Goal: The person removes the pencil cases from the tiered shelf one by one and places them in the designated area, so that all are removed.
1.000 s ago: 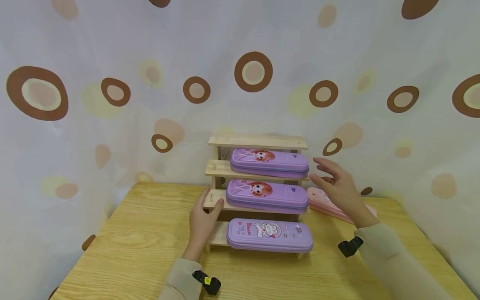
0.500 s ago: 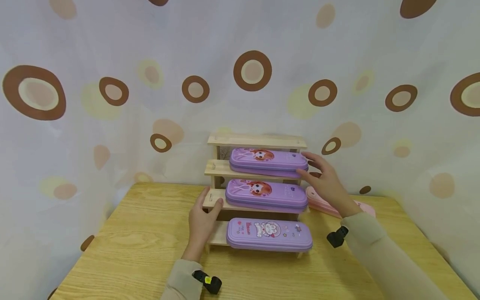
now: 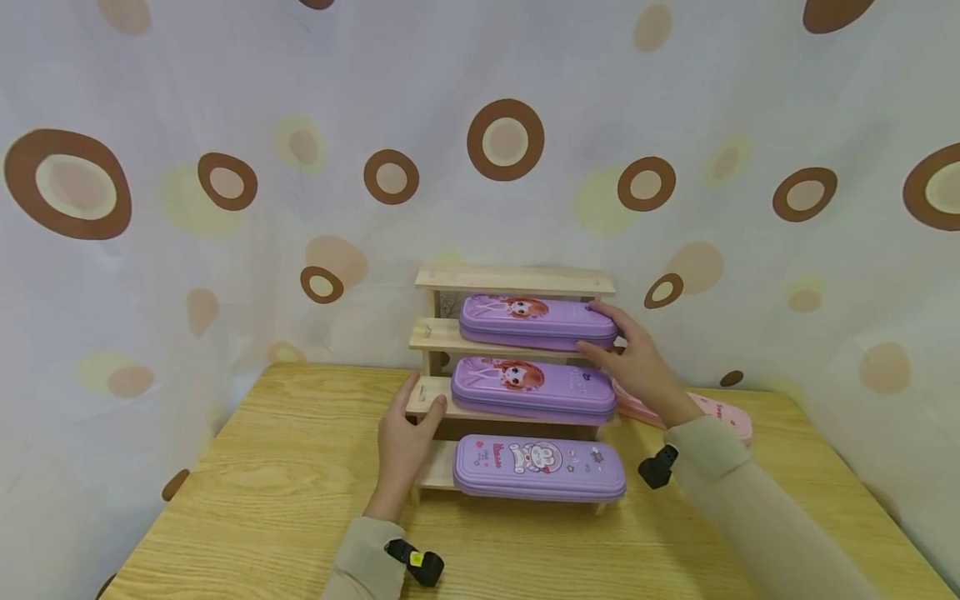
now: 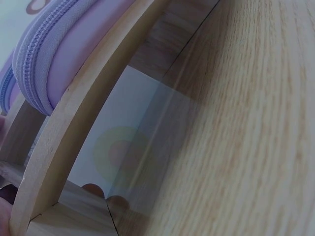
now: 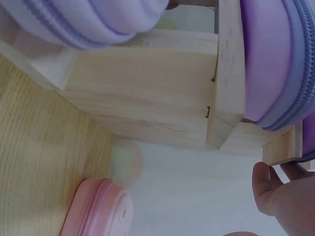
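Right grip (image 3: 637, 362) curled round right end of top purple case (image 3: 537, 322); case flat on second shelf of wooden rack (image 3: 517, 281), long axis left-right, lying leftward of that grip. Left grip (image 3: 406, 442) pinching rack's left shelf edge. Rack contents: three purple cases, one per shelf; top shelf bare. Pink case (image 3: 720, 414) on bench (image 3: 285, 475), right of rack.

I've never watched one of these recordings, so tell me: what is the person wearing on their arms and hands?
Both hands are bare. Each arm wears a long, plain beige sleeve: left sleeve, right sleeve. A small black device sits at each wrist; the left wrist device has a small yellow mark, while the right wrist device looks plain black.
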Demonstrator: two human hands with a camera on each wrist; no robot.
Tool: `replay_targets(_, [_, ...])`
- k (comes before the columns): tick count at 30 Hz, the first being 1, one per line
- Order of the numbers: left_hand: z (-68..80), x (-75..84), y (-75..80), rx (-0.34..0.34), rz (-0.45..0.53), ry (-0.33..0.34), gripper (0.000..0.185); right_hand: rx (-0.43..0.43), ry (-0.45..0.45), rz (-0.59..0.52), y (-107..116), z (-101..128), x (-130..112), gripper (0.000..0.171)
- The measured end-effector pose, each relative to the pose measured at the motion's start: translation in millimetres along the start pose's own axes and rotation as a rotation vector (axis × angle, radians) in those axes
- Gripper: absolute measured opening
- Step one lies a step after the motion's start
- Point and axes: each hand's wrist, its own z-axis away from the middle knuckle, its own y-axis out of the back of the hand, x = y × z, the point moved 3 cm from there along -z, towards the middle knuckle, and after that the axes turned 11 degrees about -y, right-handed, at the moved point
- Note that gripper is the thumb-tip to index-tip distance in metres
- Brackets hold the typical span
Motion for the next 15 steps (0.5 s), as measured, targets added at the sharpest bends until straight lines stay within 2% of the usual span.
replay_targets(9, [0.4, -0.7, -0.5, -0.004, 0.003, -0.002, 0.062, 0.103, 0.018, 0.026, -0.2, 5.7, 1.2, 0.061])
replay_targets(15, [0.1, -0.5, -0.1, -0.001, 0.005, -0.002, 0.062, 0.13, 0.032, 0.047, 0.7, 13.2, -3.7, 0.06])
